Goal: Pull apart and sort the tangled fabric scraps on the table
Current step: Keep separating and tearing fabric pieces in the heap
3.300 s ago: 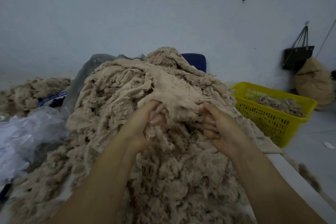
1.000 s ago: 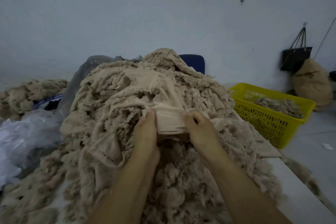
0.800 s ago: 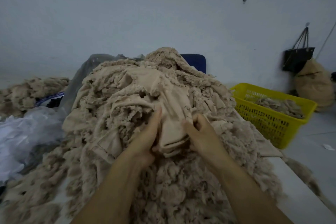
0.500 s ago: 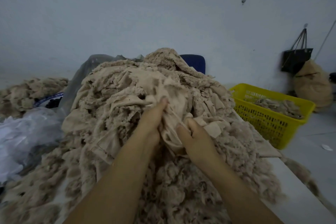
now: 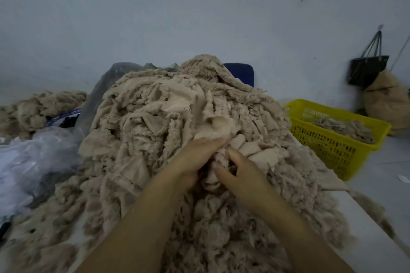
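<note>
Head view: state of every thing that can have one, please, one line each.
left hand: grip on the bunched scrap.
right hand: curled, pinching the same scrap.
bunched scrap: gathered between both hands, on the scrap pile.
scrap pile: heaped, tangled on the table.
yellow basket: upright, partly filled with loose scraps.
black bag: hanging on the wall.
plastic sheet: crumpled, left of the pile.
</note>
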### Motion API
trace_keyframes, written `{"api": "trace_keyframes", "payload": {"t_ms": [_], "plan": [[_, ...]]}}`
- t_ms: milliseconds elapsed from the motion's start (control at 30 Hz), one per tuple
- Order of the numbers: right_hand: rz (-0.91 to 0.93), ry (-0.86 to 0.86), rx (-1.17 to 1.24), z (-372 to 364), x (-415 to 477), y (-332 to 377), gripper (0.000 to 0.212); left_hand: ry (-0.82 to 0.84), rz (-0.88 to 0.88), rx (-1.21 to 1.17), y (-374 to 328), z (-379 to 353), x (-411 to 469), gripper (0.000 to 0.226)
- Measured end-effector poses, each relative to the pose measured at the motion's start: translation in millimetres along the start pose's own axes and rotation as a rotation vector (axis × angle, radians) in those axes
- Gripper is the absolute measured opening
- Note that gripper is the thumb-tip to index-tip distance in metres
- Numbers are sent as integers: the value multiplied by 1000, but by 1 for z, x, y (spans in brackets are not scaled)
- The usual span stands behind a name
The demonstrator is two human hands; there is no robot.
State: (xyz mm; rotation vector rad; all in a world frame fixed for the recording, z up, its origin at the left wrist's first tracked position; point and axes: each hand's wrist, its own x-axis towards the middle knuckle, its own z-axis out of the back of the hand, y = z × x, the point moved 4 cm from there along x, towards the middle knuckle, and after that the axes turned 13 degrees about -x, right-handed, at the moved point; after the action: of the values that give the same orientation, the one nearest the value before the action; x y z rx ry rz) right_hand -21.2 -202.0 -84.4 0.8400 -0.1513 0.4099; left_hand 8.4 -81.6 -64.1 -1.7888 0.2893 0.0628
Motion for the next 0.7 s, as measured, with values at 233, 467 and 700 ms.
{"api": "trace_keyframes", "payload": {"t_ms": [233,467,700], "plan": [[57,-27,-125,14,1,9,36,-277,-56,-592,-18,11,21,34],[64,126,-236,7,-10,-1,40,-367,-135,-996,-29,54,26,35],[26,310,-499,30,-3,0,32,13,-216,-940,-51,39,7,25]]}}
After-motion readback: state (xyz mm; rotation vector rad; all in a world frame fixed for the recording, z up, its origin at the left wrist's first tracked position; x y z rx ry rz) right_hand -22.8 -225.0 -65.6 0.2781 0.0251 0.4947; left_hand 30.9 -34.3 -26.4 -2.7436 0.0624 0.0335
